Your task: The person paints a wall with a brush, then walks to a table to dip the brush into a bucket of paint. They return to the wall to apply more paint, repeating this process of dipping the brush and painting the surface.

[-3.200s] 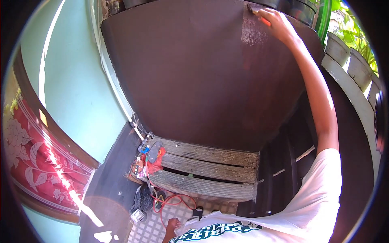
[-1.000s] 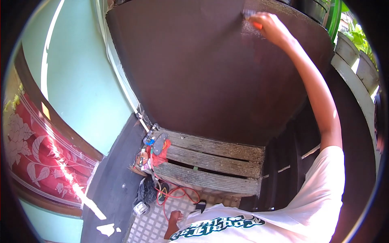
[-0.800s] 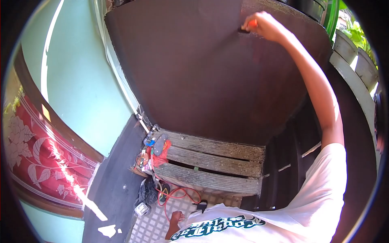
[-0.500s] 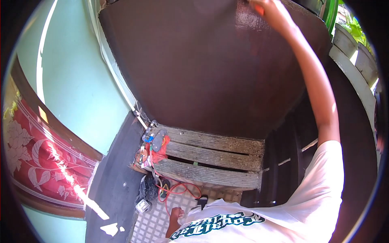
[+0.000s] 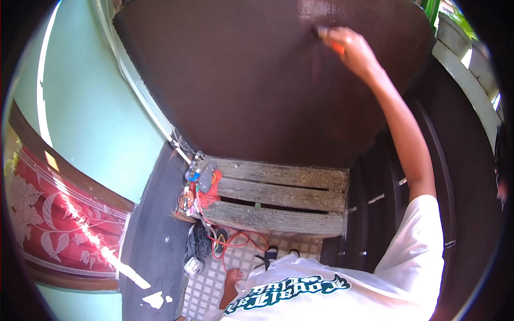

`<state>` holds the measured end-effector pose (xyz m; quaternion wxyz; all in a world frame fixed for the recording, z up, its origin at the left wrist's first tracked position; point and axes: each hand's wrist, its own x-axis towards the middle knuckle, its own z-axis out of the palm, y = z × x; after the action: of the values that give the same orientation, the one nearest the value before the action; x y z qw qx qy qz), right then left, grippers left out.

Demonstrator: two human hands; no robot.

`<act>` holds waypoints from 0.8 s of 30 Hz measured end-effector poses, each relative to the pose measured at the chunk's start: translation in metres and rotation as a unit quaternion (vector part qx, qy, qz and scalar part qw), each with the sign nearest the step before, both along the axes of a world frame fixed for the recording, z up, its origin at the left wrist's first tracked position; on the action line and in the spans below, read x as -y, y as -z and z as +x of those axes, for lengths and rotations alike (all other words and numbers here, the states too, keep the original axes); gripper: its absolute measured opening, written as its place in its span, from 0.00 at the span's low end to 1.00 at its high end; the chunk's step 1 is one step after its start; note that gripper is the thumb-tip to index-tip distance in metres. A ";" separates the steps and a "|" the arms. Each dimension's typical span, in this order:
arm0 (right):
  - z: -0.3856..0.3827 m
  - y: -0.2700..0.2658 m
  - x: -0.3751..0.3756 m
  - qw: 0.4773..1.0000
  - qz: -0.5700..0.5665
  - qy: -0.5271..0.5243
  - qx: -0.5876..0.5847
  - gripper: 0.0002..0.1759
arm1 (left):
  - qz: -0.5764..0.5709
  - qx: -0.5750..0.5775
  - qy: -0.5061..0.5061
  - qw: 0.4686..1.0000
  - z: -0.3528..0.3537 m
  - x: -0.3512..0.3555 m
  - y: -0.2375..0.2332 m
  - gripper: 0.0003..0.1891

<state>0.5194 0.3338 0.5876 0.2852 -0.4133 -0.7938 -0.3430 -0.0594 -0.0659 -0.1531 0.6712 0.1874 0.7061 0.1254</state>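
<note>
Right hand point(image 5: 353, 52) grips a brush point(image 5: 322, 32) at the brown wall point(image 5: 241, 80), far, right of centre.
An overloaded brush could drip onto the bench's 3 slats point(image 5: 284, 199); uneven pressure might streak the wall. The brush looks small, orange-handled, its tip blurred. Near left hand point(image 5: 234, 276) is curled; whether it holds anything, one cannot tell.

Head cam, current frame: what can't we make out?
All in the head view:
- Brush: blurred, handle partly covered by the right hand; bristle contact unclear.
- Left hand: too small to tell whether it holds anything.
- Brown wall: much of its upper edge cut off by the frame top.
- Clutter at the bench's left end: small, overlapping; individual items unclear.
</note>
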 end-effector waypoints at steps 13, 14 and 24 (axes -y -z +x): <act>-0.007 0.171 0.005 0.981 -0.190 0.028 -0.027 0.16 | 0.019 -0.034 0.008 0.999 0.036 0.002 -0.070 0.12; -0.005 0.178 0.005 0.969 -0.243 0.032 -0.032 0.15 | 0.021 -0.038 0.015 0.999 0.037 0.003 -0.073 0.12; 0.022 0.027 0.016 0.994 0.103 0.017 -0.023 0.17 | -0.014 -0.029 -0.009 0.999 0.029 0.014 -0.052 0.11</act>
<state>0.5413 0.3175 0.5609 0.3383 -0.4028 -0.7405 -0.4183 -0.0302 -0.0803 -0.1007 0.6519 0.1747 0.7288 0.1159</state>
